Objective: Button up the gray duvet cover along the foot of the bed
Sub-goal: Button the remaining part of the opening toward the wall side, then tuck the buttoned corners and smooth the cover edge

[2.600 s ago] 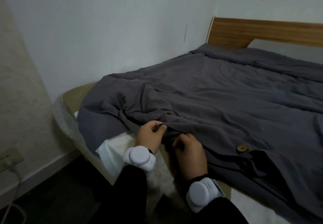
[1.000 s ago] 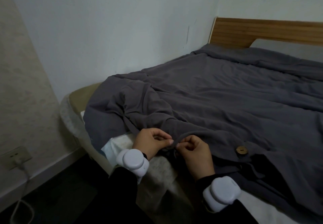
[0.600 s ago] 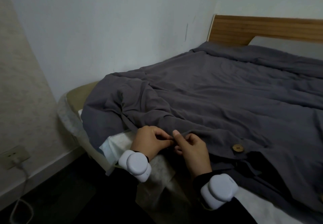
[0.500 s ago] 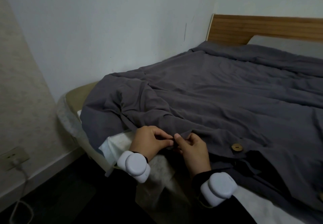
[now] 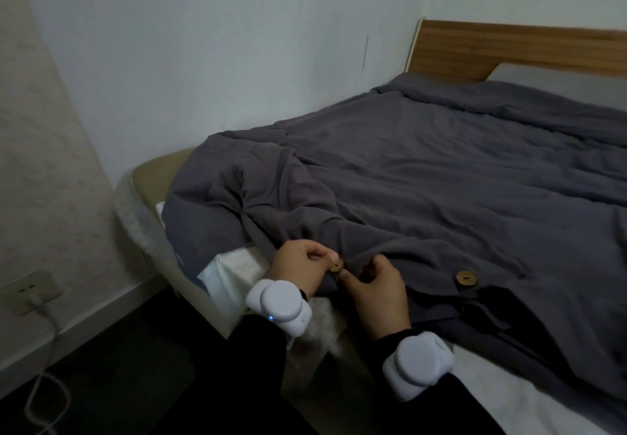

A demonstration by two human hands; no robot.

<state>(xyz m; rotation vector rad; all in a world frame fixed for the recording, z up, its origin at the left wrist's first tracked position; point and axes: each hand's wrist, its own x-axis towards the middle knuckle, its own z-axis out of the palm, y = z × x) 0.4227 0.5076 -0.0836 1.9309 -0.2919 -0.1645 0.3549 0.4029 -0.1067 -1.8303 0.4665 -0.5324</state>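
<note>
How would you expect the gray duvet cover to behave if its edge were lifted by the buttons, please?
The duvet cover looks soft and floppy: it lies in loose folds and bunches near the left hand. It would likely sag and drape instead of holding its shape. The button beside the right hand looks rigid, so easier to pinch.

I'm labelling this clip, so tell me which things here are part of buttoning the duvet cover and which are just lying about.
Part of the job:
gray duvet cover
wooden button between the hands
second wooden button
left hand
right hand

Just there:
headboard
wall socket
white cable
</note>
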